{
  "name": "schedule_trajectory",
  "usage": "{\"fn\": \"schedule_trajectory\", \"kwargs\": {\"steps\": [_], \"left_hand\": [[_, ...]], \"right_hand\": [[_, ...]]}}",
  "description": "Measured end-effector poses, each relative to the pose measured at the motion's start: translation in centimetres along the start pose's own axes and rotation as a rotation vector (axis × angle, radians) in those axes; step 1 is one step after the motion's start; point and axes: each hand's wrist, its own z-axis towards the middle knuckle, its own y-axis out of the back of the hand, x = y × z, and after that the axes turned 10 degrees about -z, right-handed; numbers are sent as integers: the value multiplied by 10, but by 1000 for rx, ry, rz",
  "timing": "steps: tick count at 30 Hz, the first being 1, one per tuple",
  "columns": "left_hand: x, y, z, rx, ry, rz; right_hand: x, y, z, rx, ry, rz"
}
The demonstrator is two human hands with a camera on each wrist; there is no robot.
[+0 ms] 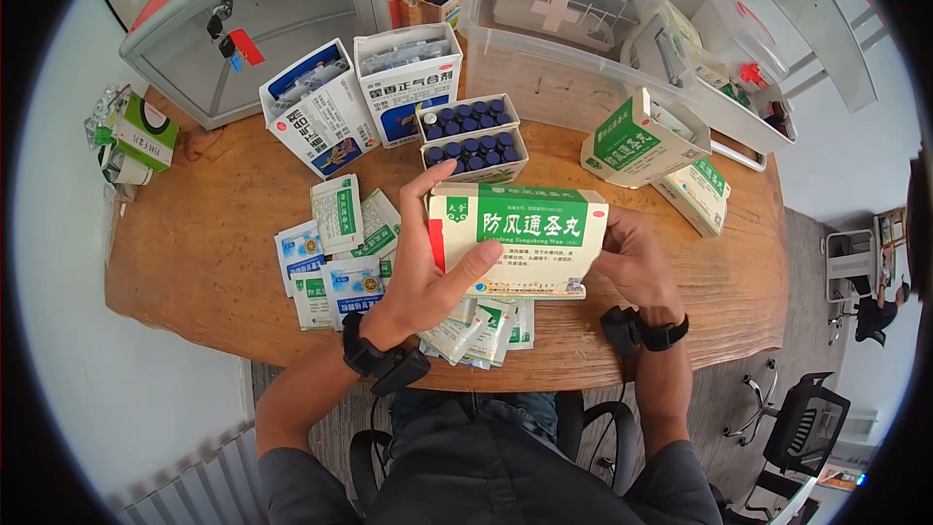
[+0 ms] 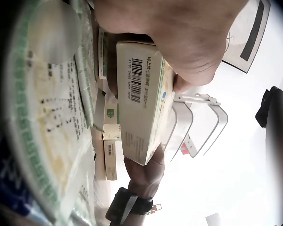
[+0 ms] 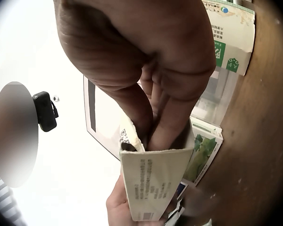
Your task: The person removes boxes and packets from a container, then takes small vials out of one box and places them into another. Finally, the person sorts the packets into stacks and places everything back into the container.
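My left hand (image 1: 423, 272) grips a white-and-green medicine box (image 1: 530, 243) above the front of the table, its thumb across the printed front. A barcode marks the box's end in the left wrist view. At the box's other end is my right hand (image 1: 637, 262). In the right wrist view, the right hand (image 3: 151, 61) reaches its fingers into the open end of the medicine box (image 3: 155, 183); the fingertips are hidden inside, so I cannot tell whether they pinch anything. Below the box lie several flat green-and-white sachets (image 1: 496, 331).
More sachets (image 1: 340, 214) lie to the left. Behind stand two blue-and-white boxes (image 1: 408, 78), trays of dark-capped bottles (image 1: 471, 151) and a clear plastic bin (image 1: 544, 68). Another green-and-white box (image 1: 632, 141) stands open at right, beside a flat one (image 1: 700, 194). A glass-front cabinet (image 1: 262, 29) is back left.
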Motion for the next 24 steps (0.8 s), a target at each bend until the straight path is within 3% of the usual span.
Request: {"fn": "schedule_trajectory", "kwargs": {"steps": [6,12,14,17,18,20,24], "left_hand": [[7,4,-2,37,-6,24],[0,-3,0,-42,48,-66],[0,-4,0,-69,49,-90],[0,-4,-1,-90,7,-66],[1,-4,-1,-93,2,-50],[1,-3,-2,-100,-3,-33],[4,-3,-1,-102,-2,-5]], "right_hand": [[-16,2,-1,111,48,-31],[-10,4,-6,119,58,202],[0,-4,-3,118,34,485],[7,-7,3,113,13,665],[2,-3,1,114,12,663],[-5,2,-4,85,20,242],[10,-25,1,-22,131,45]]}}
